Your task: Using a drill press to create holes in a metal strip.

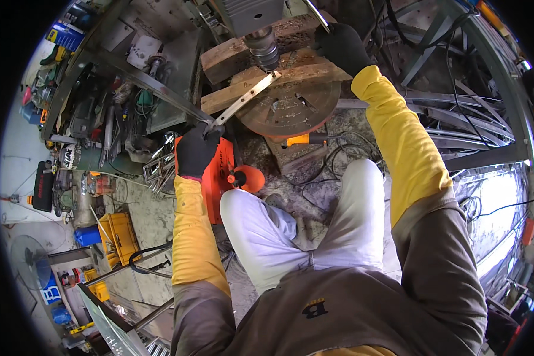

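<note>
My left hand (pixel 199 151), in a black glove, is closed at the near end of a flat metal bar (pixel 246 101) with several holes along it. Some grey metal shows between glove and bar; whether it is a pair of pliers I cannot tell. The bar's far end lies on a wooden board (pixel 219 98), right under the chuck (pixel 264 52) of a drill press (pixel 252 15). The bit's tip is at or just over the bar. My right hand (pixel 341 48), also gloved in black, grips the press's feed lever (pixel 317 15).
Wood shavings lie on the boards and the round press table (pixel 291 113). An orange machine part (pixel 216 184) stands by my left knee. To the right are metal offcuts (pixel 469 121) and a steel frame (pixel 486 157); tools crowd a bench (pixel 101 118) on the left. Cables (pixel 338 157) cross the floor.
</note>
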Demonstrator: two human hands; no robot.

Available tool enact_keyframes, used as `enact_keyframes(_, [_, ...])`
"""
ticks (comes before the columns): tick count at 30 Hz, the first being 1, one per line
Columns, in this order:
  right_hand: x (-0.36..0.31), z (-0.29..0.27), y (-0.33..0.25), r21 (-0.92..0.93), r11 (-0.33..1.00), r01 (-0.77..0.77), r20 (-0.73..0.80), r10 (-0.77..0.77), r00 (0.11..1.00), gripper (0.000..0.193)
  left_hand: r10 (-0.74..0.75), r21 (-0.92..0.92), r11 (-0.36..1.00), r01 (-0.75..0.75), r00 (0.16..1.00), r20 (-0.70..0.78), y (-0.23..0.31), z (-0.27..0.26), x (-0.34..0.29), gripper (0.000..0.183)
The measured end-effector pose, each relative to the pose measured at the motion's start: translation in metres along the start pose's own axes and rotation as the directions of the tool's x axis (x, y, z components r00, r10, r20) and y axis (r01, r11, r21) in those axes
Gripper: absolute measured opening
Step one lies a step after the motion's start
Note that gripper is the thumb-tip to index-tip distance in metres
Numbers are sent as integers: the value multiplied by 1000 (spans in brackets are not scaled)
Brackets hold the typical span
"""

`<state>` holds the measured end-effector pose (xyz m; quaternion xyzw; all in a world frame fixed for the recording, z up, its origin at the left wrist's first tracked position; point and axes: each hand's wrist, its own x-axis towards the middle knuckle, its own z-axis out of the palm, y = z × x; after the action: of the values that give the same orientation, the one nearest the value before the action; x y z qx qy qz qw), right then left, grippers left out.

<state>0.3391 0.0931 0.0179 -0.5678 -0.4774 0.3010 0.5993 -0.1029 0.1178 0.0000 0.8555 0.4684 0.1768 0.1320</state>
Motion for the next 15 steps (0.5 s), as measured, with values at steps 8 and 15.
enact_keyframes(8, [-12, 14, -18, -220, 975, 15, -48, -27, 998, 21, 21, -44, 999, -21, 1000, 4, -7, -6, -4, 36])
enact_keyframes(15, [-8, 10, -14, -226, 974, -13, -72, -4, 997, 21, 18, -46, 999, -18, 1000, 2, -7, -1, 2, 39])
